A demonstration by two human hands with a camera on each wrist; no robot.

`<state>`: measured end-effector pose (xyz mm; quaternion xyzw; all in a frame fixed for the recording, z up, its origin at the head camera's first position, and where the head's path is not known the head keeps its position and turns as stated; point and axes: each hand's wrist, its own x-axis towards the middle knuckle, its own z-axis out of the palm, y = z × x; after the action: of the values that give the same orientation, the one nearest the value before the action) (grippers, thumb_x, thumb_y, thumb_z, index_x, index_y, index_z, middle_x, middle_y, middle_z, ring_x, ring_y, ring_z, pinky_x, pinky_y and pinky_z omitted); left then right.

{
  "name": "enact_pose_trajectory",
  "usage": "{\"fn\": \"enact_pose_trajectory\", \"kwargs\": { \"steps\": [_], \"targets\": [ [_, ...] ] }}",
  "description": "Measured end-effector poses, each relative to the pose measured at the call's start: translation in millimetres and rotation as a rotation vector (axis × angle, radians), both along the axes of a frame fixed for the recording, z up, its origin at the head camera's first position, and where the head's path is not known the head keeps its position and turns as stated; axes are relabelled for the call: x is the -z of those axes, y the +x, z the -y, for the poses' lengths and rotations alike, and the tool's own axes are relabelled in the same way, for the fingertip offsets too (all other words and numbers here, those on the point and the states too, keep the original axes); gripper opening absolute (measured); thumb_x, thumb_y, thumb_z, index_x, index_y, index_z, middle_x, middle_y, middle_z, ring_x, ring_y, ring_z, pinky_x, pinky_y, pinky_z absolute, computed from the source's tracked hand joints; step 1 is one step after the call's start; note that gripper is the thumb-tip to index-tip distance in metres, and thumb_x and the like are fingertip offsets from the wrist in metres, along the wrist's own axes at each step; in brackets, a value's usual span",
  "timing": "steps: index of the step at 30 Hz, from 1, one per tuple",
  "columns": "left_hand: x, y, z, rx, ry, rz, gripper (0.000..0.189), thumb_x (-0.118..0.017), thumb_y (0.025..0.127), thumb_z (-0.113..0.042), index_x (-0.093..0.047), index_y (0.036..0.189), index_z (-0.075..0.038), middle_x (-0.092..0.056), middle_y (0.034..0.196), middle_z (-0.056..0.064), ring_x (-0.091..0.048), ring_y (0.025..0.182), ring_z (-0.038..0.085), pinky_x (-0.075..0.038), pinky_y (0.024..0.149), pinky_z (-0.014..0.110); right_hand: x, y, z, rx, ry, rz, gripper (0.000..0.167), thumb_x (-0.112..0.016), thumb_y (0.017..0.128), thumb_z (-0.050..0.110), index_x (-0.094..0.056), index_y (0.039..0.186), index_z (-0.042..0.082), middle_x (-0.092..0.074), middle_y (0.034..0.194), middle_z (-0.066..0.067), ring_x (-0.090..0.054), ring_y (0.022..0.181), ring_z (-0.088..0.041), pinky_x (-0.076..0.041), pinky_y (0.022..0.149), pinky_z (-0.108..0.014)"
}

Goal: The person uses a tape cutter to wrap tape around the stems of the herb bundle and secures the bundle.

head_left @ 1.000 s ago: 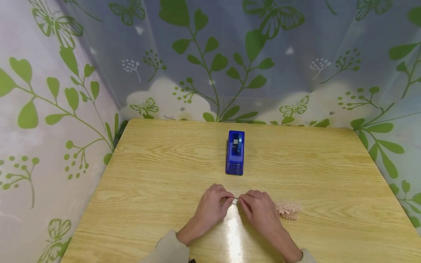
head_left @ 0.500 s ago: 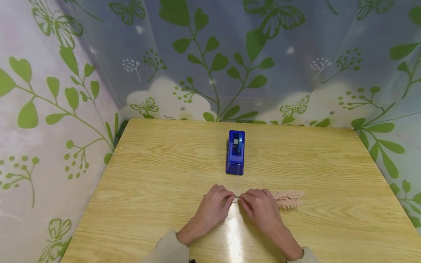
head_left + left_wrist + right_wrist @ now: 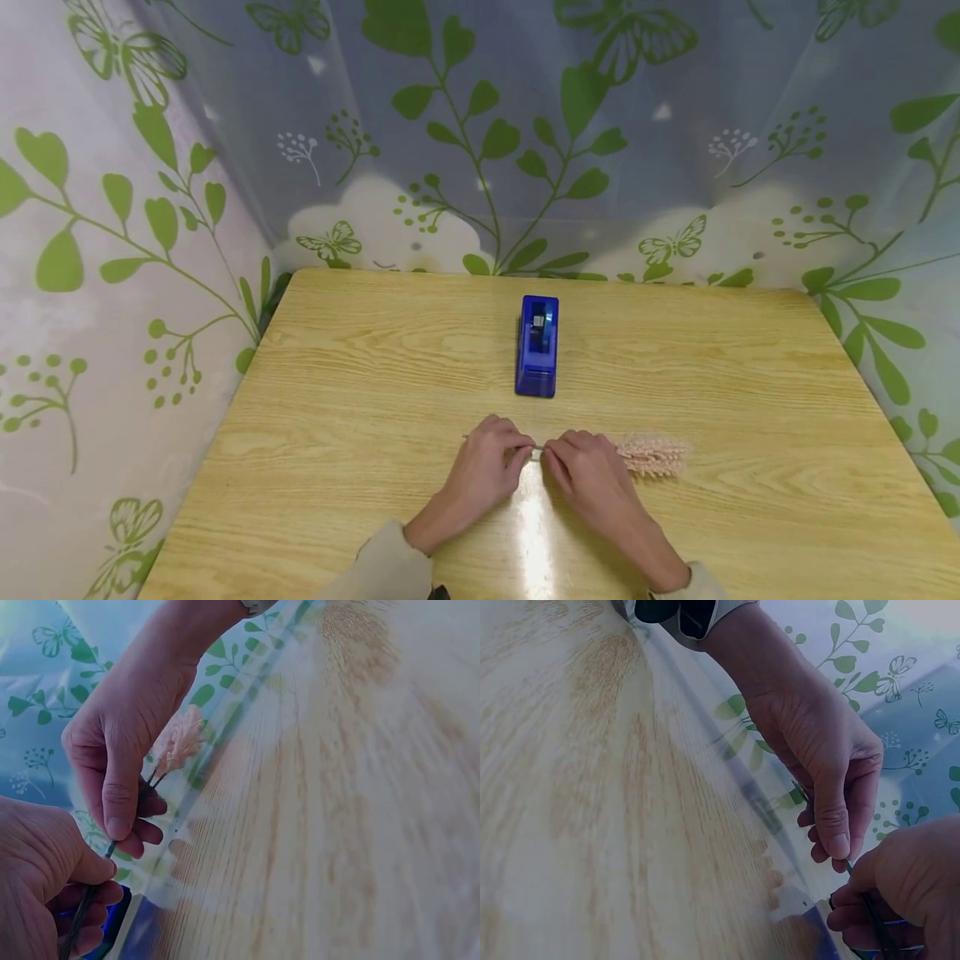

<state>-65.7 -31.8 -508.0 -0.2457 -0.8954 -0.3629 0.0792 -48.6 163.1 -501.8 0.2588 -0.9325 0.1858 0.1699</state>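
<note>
A spray of artificial flowers with pale pink heads (image 3: 654, 456) and a thin dark stem (image 3: 84, 911) is held sideways over the table between both hands. My left hand (image 3: 487, 457) pinches the stem between thumb and fingertips, and the stem's end (image 3: 465, 436) pokes out to its left. Just to the right, my right hand (image 3: 588, 467) pinches the same stem closer to the flower heads. Only a short bit of stem shows between the two sets of fingertips. In the left wrist view the pink heads (image 3: 178, 740) stick out beyond the right hand.
A blue tape dispenser (image 3: 536, 375) stands on the wood-grain table (image 3: 375, 350) beyond the hands. A curtain (image 3: 480, 225) printed with green leaves and butterflies hangs along the table's back and sides.
The pink heads have swung slightly away from me and the stem's left end has come into sight behind the left hand. Both hands stay nearly in place, pinching the stem.
</note>
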Motion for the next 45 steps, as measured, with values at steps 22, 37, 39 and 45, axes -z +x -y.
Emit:
{"fn": "enact_pose_trajectory", "kwargs": {
  "steps": [22, 37, 39, 45],
  "targets": [
    [1.5, 0.2, -1.8, -0.041, -0.047, -0.001, 0.011, -0.07, 0.1, -0.011, -0.08, 0.098, -0.007, -0.073, 0.088, 0.001, -0.062, 0.083, 0.015, -0.053, 0.072, 0.024, 5.5, -10.6, 1.4, -0.026, -0.074, -0.119, 0.013, -0.086, 0.08, 0.002, -0.081, 0.09, 0.007, -0.075, 0.084, -0.003, -0.069, 0.071, -0.017, -0.055, 0.061, -0.033],
    [9.2, -4.5, -3.9, -0.012, -0.03, 0.007, 0.007, -0.076, 0.092, -0.007, -0.082, 0.092, -0.011, -0.074, 0.085, -0.003, -0.064, 0.08, 0.012, -0.054, 0.073, 0.024, 19.7, -1.8, 1.4, 0.022, -0.113, -0.101, 0.008, -0.08, 0.086, 0.002, -0.077, 0.09, 0.008, -0.066, 0.081, 0.003, -0.061, 0.067, -0.013, -0.053, 0.061, -0.032],
    [11.7, -5.6, -3.1, -0.011, -0.005, 0.008, 0.007, -0.076, 0.092, -0.007, -0.081, 0.092, -0.011, -0.073, 0.084, -0.004, -0.061, 0.078, 0.009, -0.052, 0.072, 0.023, 22.3, -3.5, 1.8, 0.021, -0.129, -0.127, 0.007, -0.08, 0.086, 0.003, -0.077, 0.089, 0.009, -0.066, 0.082, 0.003, -0.062, 0.067, -0.012, -0.052, 0.06, -0.031],
    [14.8, -9.3, -5.1, 0.035, 0.041, 0.019, 0.009, -0.07, 0.098, -0.01, -0.079, 0.093, -0.009, -0.067, 0.081, -0.004, -0.054, 0.075, 0.007, -0.046, 0.07, 0.02, 27.6, -7.2, -1.4, 0.02, -0.181, -0.171, 0.009, -0.081, 0.085, 0.002, -0.078, 0.089, 0.009, -0.068, 0.083, 0.003, -0.064, 0.07, -0.013, -0.051, 0.06, -0.031]
  ]
}}
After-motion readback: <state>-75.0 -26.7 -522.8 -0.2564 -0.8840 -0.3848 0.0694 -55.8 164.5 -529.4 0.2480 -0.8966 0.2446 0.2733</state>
